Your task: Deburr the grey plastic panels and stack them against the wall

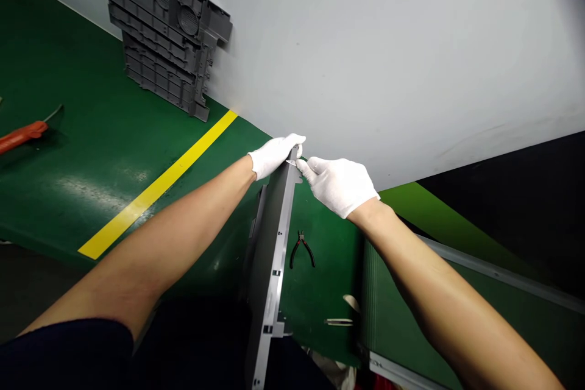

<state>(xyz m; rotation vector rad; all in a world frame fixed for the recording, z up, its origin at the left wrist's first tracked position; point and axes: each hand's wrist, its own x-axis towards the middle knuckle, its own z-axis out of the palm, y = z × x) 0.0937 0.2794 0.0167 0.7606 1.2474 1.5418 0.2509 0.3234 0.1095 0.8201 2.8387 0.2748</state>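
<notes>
A long grey plastic panel stands on edge in front of me, its narrow side with clips facing up. My left hand, in a white glove, is closed around the panel's far end. My right hand, also gloved in white, is closed just to the right of that end. From its fingertips a small pointed blade sticks out toward the panel's corner; the handle is hidden in the glove. Black-handled pliers lie on the green mat just right of the panel.
A dark grey ribbed part with two round grilles leans on the white wall. At left lies an orange-handled tool. Yellow tape crosses the green mat. Tweezers lie near a green-topped bin at right.
</notes>
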